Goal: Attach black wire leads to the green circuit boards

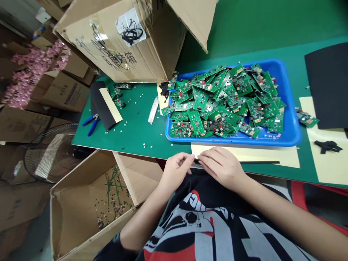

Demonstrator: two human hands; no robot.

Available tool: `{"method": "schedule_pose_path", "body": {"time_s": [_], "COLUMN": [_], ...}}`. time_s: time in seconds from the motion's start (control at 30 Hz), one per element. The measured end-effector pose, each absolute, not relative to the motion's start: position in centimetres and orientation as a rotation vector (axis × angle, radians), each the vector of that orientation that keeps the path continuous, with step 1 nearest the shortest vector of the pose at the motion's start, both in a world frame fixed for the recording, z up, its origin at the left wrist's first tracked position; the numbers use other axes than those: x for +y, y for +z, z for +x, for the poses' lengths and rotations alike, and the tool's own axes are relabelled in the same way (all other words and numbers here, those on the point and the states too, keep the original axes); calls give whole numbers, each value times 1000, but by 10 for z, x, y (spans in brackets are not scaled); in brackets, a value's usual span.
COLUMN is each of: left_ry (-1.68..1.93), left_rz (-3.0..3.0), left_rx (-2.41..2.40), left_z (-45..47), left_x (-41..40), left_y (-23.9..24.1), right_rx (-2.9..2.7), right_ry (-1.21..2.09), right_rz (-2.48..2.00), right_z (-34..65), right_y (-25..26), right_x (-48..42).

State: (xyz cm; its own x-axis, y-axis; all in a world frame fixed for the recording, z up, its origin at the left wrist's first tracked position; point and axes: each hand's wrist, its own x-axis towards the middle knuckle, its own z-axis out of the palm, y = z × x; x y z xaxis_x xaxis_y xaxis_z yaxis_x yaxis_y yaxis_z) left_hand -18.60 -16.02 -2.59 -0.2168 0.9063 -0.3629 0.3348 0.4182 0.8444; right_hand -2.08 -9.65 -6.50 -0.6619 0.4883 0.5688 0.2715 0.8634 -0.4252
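At the table's front edge, my left hand is closed, thumb and forefinger pinched together. Right beside it, my right hand has its fingers bunched, their tips nearly meeting the left ones. Something small and dark seems to sit between the fingertips, too hidden to name. Just beyond the hands stands a blue tray heaped with green circuit boards. Pale yellow backing paper lies under the tray's near edge, with a thin black strip on it, right of my right hand.
A large cardboard box stands at the back left. Blue-handled cutters lie near a black sheet. Below the left edge are an open carton with scraps and a fan. At right, black pieces rest on yellow paper.
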Motion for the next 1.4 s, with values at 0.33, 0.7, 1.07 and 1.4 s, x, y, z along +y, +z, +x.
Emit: {"method": "schedule_pose_path", "body": {"time_s": [0.33,0.7,1.07,1.4], "left_ry": [776,788,785,859], "left_rz": [637,542,733,2149], "left_rx": [1559,1547,1792,1939], "left_z": [-181,-176,-176,-170], "left_x": [-147,-144,-146,-155], "left_y": [-22,-30,-30,-18], "right_rx": [-2287,-2319,-2079,-1598], "right_ry": [502,410,792,1265], "right_rz": [-552,-538,-653,-927], "right_z": [-22,-24,-14,14], "right_y": [-67,-63,-64,-63], "right_x": [-97,-98,-101,-93]}}
